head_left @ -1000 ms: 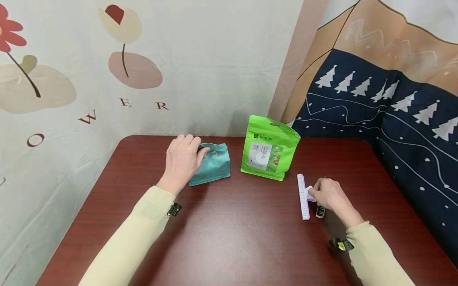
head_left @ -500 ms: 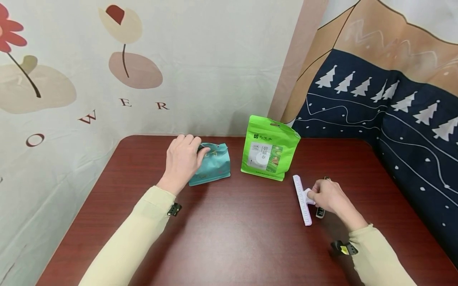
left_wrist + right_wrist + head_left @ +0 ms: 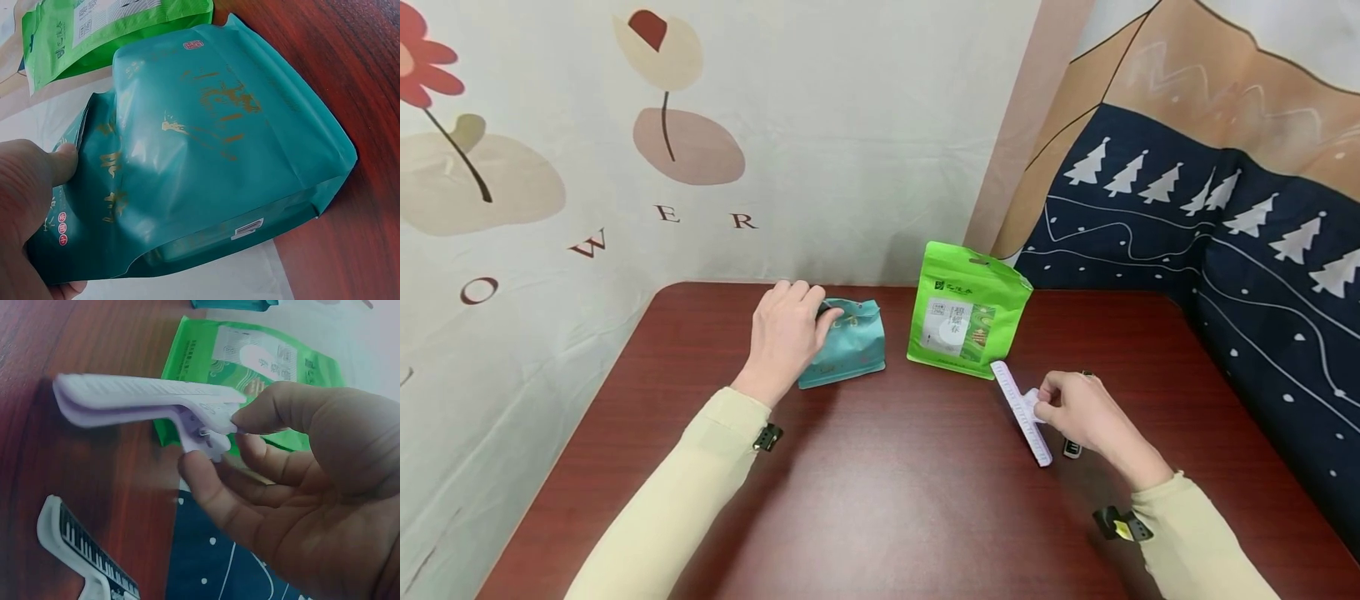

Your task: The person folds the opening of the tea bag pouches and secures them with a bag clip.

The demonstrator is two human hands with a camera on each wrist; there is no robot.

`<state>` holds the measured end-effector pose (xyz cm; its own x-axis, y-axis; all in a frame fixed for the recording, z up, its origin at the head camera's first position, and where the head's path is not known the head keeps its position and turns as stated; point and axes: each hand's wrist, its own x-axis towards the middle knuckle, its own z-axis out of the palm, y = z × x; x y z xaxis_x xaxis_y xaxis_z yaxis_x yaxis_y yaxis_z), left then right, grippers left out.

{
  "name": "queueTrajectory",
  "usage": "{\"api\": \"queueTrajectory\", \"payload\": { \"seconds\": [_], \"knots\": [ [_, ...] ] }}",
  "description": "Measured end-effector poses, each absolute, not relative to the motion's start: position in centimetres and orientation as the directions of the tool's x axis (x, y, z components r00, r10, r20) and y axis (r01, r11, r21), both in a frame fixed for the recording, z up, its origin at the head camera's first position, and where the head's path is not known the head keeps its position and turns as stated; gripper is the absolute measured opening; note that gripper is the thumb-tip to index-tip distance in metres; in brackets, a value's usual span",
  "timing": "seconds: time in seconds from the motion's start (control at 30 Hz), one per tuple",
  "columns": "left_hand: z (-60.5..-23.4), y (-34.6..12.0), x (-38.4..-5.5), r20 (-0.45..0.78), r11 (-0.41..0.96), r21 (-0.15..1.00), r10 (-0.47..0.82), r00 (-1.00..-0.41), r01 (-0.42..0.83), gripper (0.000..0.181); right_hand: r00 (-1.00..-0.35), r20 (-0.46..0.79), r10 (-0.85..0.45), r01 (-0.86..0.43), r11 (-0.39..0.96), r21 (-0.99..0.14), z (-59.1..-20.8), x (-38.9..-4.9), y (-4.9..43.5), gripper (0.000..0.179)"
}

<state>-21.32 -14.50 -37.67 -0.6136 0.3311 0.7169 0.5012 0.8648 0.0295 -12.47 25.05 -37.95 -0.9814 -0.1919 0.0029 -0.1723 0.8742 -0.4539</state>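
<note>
My left hand [image 3: 786,337] grips the folded top of a teal foil pouch [image 3: 848,348] that stands at the back of the table. In the left wrist view the thumb presses on the folded flap of the pouch [image 3: 200,144], with gold lettering on its front. My right hand [image 3: 1084,417] pinches a lavender bag clip [image 3: 1021,414] by its handle, between thumb and fingers. Seen from the right wrist, the clip [image 3: 137,397] has two long ridged bars and a small spring. Below it lies a second clip [image 3: 87,550], white with a black piano-key strip.
A bright green stand-up tea pouch [image 3: 966,312] stands between the two hands, close to the lavender clip's far end. The dark red wooden table [image 3: 880,492] ends at a printed cloth wall [image 3: 850,167] behind and a navy tree-patterned cloth [image 3: 1285,292] on the right.
The lavender clip has turned and shifted leftwards in my right hand, its far end now near the green pouch. The left hand keeps its hold on the teal pouch.
</note>
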Motion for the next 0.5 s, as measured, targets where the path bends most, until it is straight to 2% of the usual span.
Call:
{"api": "queueTrajectory", "payload": {
  "seconds": [0.23, 0.5],
  "knots": [
    [-37.52, -14.54, -21.39, 0.711, 0.858, 0.042, 0.335, -0.619, 0.513, 0.032, -0.959, 0.157, -0.235, -0.282, 0.844, -0.456, -37.82, -12.43, 24.61, 0.015],
    [-37.59, -14.74, -21.53, 0.697, 0.858, 0.055, 0.333, -0.635, 0.51, 0.033, -0.945, 0.203, -0.258, -0.326, 0.811, -0.486, -37.57, -12.36, 24.09, 0.014]
  ]
}}
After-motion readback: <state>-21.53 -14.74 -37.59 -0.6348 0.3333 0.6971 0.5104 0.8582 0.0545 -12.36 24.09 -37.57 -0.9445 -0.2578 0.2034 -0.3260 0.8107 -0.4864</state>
